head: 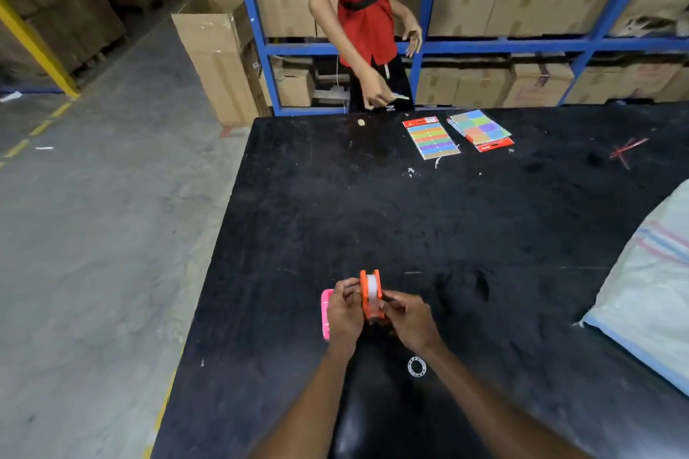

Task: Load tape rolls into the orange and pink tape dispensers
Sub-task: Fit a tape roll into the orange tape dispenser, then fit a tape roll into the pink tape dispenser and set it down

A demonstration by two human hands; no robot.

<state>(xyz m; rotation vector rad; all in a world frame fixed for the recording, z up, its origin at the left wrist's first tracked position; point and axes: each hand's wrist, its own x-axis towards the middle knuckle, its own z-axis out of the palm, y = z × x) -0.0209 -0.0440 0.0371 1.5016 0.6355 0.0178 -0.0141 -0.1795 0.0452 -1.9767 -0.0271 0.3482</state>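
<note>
Both hands hold the orange dispenser (372,294) just above the tabletop (484,235): left hand (345,311) grips its left side, right hand (410,320) its near end. It stands on edge, long axis pointing away, a clear roll inside. The pink dispenser (325,313) lies flat behind the left hand.

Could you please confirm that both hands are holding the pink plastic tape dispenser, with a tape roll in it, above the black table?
Not quite: the head view shows both hands holding the orange plastic tape dispenser; the pink plastic tape dispenser lies on the black table behind the left hand.
</note>
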